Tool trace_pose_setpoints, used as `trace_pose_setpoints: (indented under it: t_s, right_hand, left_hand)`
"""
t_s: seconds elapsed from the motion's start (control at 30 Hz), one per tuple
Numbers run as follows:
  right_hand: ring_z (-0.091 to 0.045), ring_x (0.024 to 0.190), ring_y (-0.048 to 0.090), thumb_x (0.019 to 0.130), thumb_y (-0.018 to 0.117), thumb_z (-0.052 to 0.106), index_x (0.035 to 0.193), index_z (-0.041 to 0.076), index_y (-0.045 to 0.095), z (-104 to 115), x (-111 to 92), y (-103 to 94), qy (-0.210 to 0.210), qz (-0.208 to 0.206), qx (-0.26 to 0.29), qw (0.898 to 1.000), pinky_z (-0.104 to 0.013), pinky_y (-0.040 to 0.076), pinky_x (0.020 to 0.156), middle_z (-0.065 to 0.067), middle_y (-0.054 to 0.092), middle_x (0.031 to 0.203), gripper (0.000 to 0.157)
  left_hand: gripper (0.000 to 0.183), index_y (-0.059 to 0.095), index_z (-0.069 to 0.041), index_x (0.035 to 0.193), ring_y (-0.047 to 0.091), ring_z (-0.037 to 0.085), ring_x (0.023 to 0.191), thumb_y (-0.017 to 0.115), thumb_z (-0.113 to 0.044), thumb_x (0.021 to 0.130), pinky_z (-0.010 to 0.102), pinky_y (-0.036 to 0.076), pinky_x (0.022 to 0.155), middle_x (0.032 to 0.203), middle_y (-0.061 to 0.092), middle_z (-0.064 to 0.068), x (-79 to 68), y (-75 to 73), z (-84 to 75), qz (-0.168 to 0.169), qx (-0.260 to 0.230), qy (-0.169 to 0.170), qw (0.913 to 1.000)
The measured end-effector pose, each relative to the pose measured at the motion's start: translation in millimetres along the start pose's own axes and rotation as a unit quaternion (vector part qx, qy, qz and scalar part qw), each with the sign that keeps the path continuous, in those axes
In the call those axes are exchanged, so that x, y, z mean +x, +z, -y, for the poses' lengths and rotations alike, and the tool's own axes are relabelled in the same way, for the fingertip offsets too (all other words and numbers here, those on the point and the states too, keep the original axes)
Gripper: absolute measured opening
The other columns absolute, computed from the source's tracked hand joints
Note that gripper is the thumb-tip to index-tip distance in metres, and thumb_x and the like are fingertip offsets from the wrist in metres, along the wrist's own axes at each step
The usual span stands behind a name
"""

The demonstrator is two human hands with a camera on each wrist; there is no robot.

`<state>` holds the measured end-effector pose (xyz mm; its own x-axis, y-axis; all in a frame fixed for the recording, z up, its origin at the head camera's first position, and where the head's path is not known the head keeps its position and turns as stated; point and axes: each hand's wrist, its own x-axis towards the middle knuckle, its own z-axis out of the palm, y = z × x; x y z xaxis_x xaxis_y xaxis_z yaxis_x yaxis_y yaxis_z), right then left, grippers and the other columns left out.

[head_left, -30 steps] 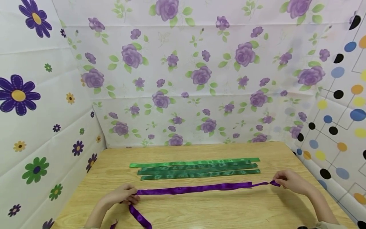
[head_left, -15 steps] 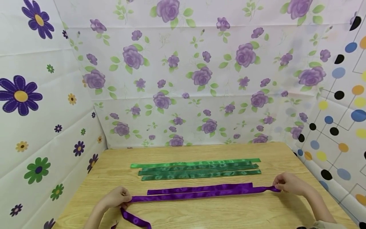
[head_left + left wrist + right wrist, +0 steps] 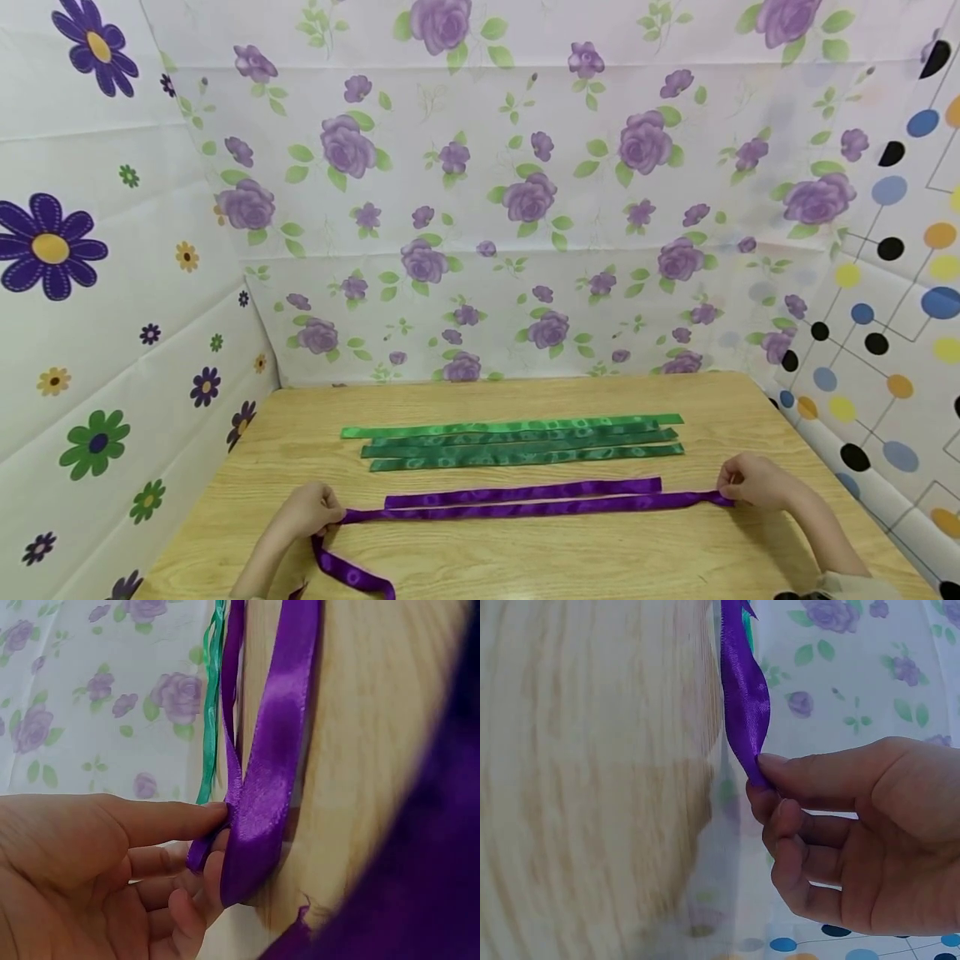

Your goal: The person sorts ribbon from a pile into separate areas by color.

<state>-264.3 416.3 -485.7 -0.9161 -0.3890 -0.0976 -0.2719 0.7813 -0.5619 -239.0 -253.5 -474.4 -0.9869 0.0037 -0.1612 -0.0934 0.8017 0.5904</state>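
Note:
A long purple ribbon [image 3: 525, 508] is stretched across the front of the table between both hands. The left hand [image 3: 307, 509] pinches it between thumb and fingers, and its loose tail [image 3: 352, 575] hangs down and bends to the right. In the left wrist view the thumb presses the purple ribbon [image 3: 262, 772] against the fingers. At the far end the right hand [image 3: 759, 482] pinches the ribbon's tip; the right wrist view shows thumb and forefinger on the narrowed purple end [image 3: 746, 712]. Just behind the held ribbon lies another purple ribbon [image 3: 525, 492], flat on the wood.
Several green ribbons [image 3: 525, 452] lie side by side farther back on the wooden table [image 3: 525, 558]. A frayed purple scrap end [image 3: 298, 590] shows at the front left edge. Patterned cloth walls [image 3: 480, 208] enclose the table at the back and sides.
The held ribbon has come toward the front, uncovering the purple ribbon behind it, then shifted back slightly, close alongside it. Both hands keep their pinch; the left has moved a little left.

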Motion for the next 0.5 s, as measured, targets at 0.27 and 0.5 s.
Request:
trace_pose_setpoints:
  t_s: [0.27,0.5]
  right_hand:
    - [-0.002,0.053,0.047,0.085,0.064,0.003,0.077,0.005,0.064,-4,-1,0.8,0.012,-0.015,-0.023,1.0,-0.022,0.041,0.051,0.001,0.057,0.065,0.009]
    - [-0.001,0.058,0.044,0.083,0.064,0.001,0.074,0.006,0.062,-2,2,0.1,0.012,-0.035,-0.06,0.998,-0.021,0.039,0.052,0.003,0.057,0.068,0.011]
  left_hand:
    - [0.01,0.064,0.0,0.075,0.058,0.016,0.054,0.066,-0.001,0.085,0.029,0.048,0.052,0.065,0.062,0.005,5.0,-0.4,0.8,0.03,-0.009,0.05,0.9982]
    - [0.013,0.064,-0.004,0.071,0.057,0.014,0.054,0.068,-0.002,0.083,0.028,0.047,0.053,0.064,0.061,0.003,11.4,-0.2,1.9,0.043,0.002,0.041,0.9982]
